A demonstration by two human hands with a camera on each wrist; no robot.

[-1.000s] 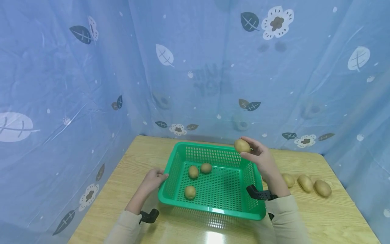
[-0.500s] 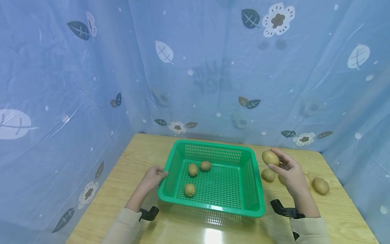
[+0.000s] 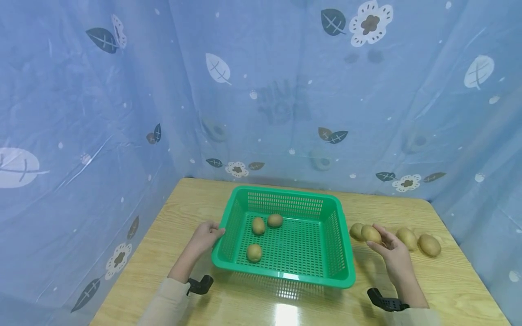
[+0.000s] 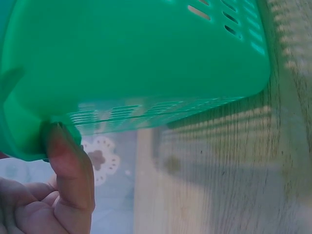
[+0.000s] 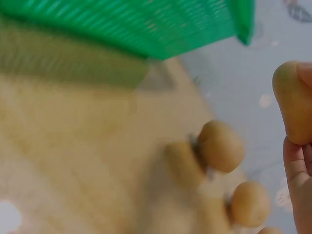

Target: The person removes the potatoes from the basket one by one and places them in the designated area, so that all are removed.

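My left hand (image 3: 207, 236) pinches the left rim of a green plastic basket (image 3: 346, 253); in the left wrist view a bent finger (image 4: 73, 170) hooks at that rim. Inside the basket lie three potatoes, one potato (image 3: 254, 253) near the front and two farther back. To the right of the basket, my right hand (image 3: 394, 253) holds a potato (image 3: 370, 234) between thumb and fingers. The right wrist view shows this held potato (image 5: 292, 107) at its right edge. In the head view it overlaps another potato (image 3: 356, 231) on the table.
More potatoes, among them one potato (image 3: 430, 245) at the far right, lie in a row on the wooden table (image 3: 452, 290). A blue patterned curtain (image 3: 277, 90) hangs behind and at both sides. Light glares off the table's front.
My right hand has carried the potato from over the basket's back right corner to the right, then lowered it toward the row on the table. The left hand stays at the rim.
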